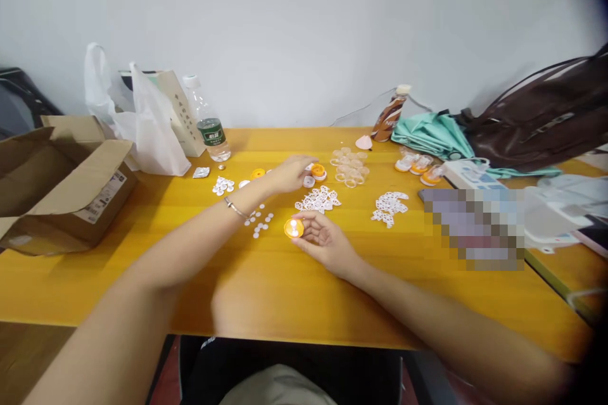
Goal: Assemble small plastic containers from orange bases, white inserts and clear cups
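My right hand [327, 242] is closed, thumb and fingers pinching a round orange case part [294, 228] by its edge. Something small and bright white shows in the middle of that part. Farther back, my left hand [293, 173] reaches across the table with fingers stretched out beside a round orange-and-white case [318, 171]. Whether the fingertips touch it I cannot tell. Just in front of the left hand lies a pile of white cut-out plastic pieces [319, 200]. Small white discs [260, 223] are scattered under my left forearm.
Clear rings [350, 166], more white cut-outs [390, 205] and finished-looking orange cases [420, 164] lie rightward. A cardboard box [71, 183], plastic bag [152, 120] and water bottle [210, 126] stand left. A brown drink bottle [390, 115], green cloth [433, 135] and dark bag [536, 114] sit back right.
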Available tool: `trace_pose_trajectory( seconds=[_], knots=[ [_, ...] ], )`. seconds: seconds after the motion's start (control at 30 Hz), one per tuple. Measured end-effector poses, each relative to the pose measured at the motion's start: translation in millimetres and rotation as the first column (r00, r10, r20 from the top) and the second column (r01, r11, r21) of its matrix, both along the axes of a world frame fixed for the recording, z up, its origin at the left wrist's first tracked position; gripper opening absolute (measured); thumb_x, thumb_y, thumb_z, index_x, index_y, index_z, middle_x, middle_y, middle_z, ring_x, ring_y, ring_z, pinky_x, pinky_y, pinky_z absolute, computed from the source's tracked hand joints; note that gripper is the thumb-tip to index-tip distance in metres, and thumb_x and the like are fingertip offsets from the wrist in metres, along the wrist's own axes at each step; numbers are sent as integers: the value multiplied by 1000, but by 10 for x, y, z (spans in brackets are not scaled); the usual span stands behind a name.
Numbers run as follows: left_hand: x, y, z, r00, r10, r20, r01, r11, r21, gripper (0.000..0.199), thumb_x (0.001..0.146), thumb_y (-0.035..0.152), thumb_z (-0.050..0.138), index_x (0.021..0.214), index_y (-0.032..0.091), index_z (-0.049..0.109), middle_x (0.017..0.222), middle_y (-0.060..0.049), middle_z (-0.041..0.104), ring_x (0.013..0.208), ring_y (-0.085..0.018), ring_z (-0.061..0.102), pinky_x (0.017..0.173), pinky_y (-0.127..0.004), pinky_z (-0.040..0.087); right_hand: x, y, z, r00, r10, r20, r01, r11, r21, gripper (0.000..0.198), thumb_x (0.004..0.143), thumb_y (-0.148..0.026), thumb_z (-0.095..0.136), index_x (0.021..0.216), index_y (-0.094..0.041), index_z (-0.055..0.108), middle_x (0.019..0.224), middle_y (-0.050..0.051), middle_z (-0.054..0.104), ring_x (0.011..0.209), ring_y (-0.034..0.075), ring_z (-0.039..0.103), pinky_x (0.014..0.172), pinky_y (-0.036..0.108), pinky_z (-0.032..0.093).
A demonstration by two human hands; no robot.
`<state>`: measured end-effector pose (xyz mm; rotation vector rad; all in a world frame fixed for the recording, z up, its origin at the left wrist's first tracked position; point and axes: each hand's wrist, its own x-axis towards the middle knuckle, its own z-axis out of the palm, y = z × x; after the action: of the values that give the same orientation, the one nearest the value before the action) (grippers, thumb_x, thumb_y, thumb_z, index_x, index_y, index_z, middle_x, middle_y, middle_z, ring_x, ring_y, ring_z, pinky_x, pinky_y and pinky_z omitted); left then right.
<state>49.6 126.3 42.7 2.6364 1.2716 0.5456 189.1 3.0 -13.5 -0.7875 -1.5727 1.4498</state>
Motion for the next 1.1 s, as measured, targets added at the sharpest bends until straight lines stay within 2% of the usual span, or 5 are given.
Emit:
trace_pose_trajectory(
  seconds=[0.33,0.53,0.77,1.0,1.1],
  knots=[
    [236,210,-57,994,13,-111,-10,1000,28,33,83,16,47,115,15,53,116,-12,59,108,-27,52,93,-45,37,38,26,-19,999,-11,-30,12,1000,15,35,72,-24,66,103,-23,52,85,1,58,79,11,57,75,27,48],
    [-170,-333,84,890,-12,456,44,997,-61,34,85,19,48,119,17,49,121,-11,56,108,-20,52,92,-37,41,45,7,21,998,-42,-47,44,998,34,34,72,-23,66,103,-23,52,85,1,59,79,11,58,76,27,49],
    [-671,-1089,-35,715,184,674,125,916,-382,31,84,27,55,114,20,54,116,-8,56,106,-18,52,90,-32,43,33,18,48,993,-89,-78,95,993,65,35,71,-22,67,102,-23,52,83,0,59,78,11,58,76,27,50],
    [-686,-1209,-63,543,252,801,457,712,-533,30,87,30,50,115,20,56,106,-8,62,95,-16,57,78,-26,46,41,24,88,988,-127,-91,134,988,76,33,71,-22,67,100,-24,52,85,0,60,78,11,58,77,27,50],
    [-634,-1239,-69,513,259,818,492,693,-527,30,86,28,52,115,20,56,109,-8,61,97,-16,57,80,-26,45,51,17,100,988,-129,-87,137,986,95,33,71,-20,67,100,-24,52,87,0,60,79,11,58,77,27,50]
  ],
)
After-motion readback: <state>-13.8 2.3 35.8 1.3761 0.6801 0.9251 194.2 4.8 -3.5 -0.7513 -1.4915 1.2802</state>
